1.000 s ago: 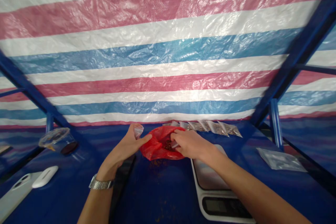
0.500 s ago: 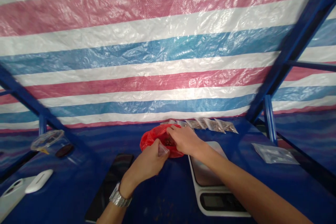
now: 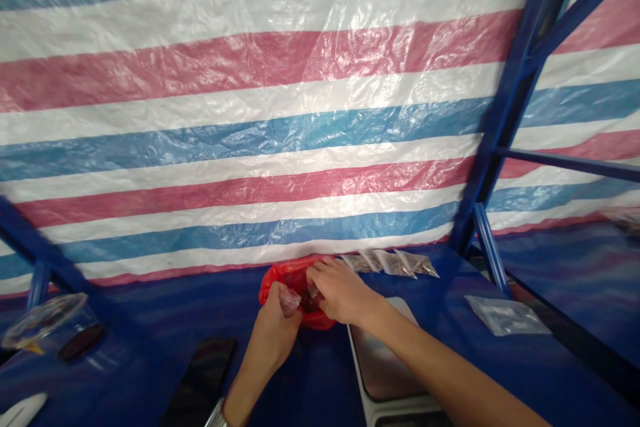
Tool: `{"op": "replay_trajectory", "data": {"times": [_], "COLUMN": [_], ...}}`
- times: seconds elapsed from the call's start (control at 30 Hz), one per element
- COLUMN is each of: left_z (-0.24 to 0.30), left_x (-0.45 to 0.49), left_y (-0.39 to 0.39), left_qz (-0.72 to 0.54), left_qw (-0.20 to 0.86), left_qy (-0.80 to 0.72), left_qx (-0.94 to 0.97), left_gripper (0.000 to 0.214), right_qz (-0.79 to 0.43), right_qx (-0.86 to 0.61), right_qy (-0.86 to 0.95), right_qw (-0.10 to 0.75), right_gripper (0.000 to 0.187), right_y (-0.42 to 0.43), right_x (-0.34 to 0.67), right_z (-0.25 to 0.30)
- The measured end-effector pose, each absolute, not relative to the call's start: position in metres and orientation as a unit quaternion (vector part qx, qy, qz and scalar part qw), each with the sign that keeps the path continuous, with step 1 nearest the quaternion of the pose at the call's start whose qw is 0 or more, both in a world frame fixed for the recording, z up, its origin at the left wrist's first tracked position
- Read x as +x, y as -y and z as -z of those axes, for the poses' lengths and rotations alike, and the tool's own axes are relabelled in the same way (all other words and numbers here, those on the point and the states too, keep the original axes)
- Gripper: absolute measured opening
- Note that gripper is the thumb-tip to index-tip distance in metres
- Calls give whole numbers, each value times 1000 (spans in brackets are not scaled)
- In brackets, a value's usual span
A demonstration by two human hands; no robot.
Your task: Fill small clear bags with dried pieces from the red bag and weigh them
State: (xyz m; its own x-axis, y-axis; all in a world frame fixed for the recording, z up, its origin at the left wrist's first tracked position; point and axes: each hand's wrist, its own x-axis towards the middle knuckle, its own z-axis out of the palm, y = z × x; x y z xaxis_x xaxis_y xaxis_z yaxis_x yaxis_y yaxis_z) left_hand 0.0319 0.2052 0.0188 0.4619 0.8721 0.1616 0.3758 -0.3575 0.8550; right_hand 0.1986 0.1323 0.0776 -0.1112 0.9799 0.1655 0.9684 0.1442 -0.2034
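Observation:
A red plastic bag [image 3: 320, 321] lies open on the blue surface with dark brown bits [image 3: 306, 301] inside. At its near left edge, my left hand [image 3: 274, 333] is closed on a small clear plastic bag [image 3: 289, 300]. My right hand [image 3: 345, 292] reaches over the red bag's right side, its fingers bent down into the opening. Something translucent shows by those fingertips, but I cannot make out what they grip. Under my right forearm sits a kitchen scale [image 3: 383, 360], partly covered by the arm.
Several filled clear bags [image 3: 397, 263] lie in a row behind the scale. A flat clear packet [image 3: 505, 315] is at right, a black phone [image 3: 203, 373] at front left. The clear plastic cup [image 3: 50, 327] lies far left. Blue metal bars [image 3: 493, 147] and a striped sheet [image 3: 240, 153] rise behind.
The view has tilted up and shifted right, so the table things appear lower and further left. My right fingers have moved slightly within the red bag; my left hand keeps its hold.

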Motion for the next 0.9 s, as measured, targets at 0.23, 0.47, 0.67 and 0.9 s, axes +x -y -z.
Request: {"op": "replay_trajectory", "data": {"times": [0.23, 0.47, 0.67, 0.9], "left_z": [-34, -43, -26, -5], "left_x": [37, 34, 34, 42], "left_y": [-199, -199, -204, -210], "left_qz": [-378, -458, -400, -405], "left_qw": [368, 306, 359, 437], "left_qy": [-413, -385, -393, -387], "left_qx": [743, 741, 747, 703], "left_gripper": [20, 18, 23, 51], "right_qz": [-103, -135, -91, -92], "right_qx": [-662, -665, -693, -677], "right_qy": [731, 729, 715, 727], "right_qw": [128, 92, 26, 73], "right_gripper": [23, 19, 35, 24], "right_y": [-127, -121, -121, -131], "right_x": [204, 212, 201, 204], "right_z": [-90, -101, -100, -80]}}
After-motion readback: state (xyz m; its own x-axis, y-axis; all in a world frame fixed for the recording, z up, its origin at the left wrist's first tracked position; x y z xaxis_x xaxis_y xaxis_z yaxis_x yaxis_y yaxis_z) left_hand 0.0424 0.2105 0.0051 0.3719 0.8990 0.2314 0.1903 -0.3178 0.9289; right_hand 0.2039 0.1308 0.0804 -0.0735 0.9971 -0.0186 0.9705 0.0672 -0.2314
